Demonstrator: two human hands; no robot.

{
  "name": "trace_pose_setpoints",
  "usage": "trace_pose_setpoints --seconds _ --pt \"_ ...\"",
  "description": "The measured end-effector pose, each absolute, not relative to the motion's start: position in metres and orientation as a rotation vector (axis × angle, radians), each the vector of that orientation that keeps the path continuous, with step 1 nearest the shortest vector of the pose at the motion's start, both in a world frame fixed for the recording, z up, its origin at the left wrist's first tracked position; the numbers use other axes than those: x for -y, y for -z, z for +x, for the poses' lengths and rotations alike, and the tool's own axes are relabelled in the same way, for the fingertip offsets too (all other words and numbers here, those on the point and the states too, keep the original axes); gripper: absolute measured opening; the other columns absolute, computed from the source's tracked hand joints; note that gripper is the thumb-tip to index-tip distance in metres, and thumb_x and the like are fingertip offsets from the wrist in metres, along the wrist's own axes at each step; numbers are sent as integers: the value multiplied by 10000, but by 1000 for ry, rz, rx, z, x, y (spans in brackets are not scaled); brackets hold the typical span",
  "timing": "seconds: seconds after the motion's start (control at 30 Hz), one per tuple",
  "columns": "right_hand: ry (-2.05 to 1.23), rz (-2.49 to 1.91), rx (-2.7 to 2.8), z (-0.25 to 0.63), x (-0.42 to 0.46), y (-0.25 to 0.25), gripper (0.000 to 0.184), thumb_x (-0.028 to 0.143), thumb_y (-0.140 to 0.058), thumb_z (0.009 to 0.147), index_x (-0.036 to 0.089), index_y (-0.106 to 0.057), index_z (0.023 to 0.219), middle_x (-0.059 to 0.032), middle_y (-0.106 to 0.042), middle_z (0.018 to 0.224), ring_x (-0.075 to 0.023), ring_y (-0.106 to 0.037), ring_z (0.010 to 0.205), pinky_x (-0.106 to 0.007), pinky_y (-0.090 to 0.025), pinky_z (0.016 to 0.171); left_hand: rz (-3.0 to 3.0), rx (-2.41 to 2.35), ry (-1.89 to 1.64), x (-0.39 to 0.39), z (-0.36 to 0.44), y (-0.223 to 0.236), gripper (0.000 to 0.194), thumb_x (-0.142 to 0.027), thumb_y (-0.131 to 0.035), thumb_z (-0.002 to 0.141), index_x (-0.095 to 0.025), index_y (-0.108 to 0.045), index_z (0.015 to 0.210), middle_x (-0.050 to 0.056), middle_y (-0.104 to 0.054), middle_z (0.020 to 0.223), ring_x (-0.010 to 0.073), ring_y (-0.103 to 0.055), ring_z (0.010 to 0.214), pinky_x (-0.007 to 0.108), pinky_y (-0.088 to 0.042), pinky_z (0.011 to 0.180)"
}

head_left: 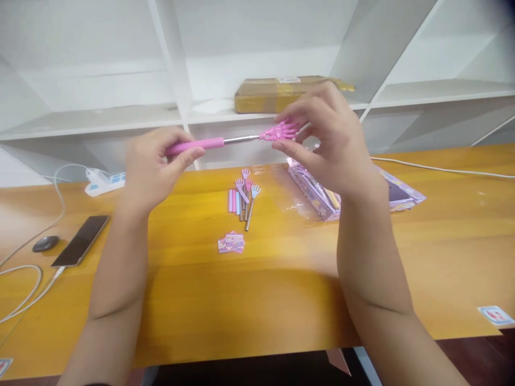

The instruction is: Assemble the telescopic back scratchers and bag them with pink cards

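Observation:
A pink back scratcher (211, 143) is held level above the table, its metal rod showing between the pink handle and the claw-shaped head. My left hand (147, 169) is closed around the handle end, thumb along its underside. At the other end, the thumb and fingers of my right hand (336, 136) are closed about the pink claw head. Below on the table lie several loose back scratcher rods (250, 210) with purple, pink and blue claw heads. Coloured handle tubes (234, 201) lie beside them, and small printed cards (232, 242) overlap nearer to me.
A purple printed box (402, 190) in clear plastic lies behind my right forearm. On the left are a phone (80, 241) with a cable, a dark mouse (45, 244) and a power strip (105, 182). A taped cardboard box (257, 96) sits on the white shelf.

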State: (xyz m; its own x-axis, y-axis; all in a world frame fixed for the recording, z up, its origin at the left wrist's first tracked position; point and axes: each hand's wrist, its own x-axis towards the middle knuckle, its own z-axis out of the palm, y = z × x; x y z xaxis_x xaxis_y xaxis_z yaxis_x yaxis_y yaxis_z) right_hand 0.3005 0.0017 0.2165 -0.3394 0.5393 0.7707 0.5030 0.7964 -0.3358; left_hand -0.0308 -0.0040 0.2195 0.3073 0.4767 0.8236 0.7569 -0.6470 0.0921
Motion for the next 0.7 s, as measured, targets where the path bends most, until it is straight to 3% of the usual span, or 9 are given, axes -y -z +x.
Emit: trace_pose_setpoints --seconds 0.2,0.33,0.57,0.7 --pt "178 -796 2153 290 -9 -210 295 437 -469 1160 316 -723 1251 -111 -701 1116 -295 -663 1074 -472 -546 954 -2092 1155 694 9 -25 -220 487 -598 -436 1133 -229 -712 974 76 -742 895 261 -647 860 425 -428 767" --pt "194 -778 2268 283 -16 -202 262 352 -501 1153 245 -739 1120 -96 -706 1021 -262 -655 956 -406 -499 876 -2151 1148 537 14 -11 -213 446 -468 -358 1176 -205 -710 1095 106 -734 977 278 -670 904 406 -426 753" --pt "151 -795 2324 272 -14 -195 249 310 -541 1135 228 -775 1107 -86 -754 1041 -241 -674 915 -360 -455 835 -2165 1295 503 18 6 -201 247 -344 -510 1099 -204 -713 1076 108 -734 964 271 -689 893 363 -425 686" --pt "103 -828 2340 268 -9 -197 234 303 -577 1119 235 -800 1096 -59 -808 1014 -232 -711 896 -342 -446 826 -2091 1530 445 9 5 -196 312 -321 -499 1083 -206 -727 903 111 -721 836 279 -683 813 370 -385 666"
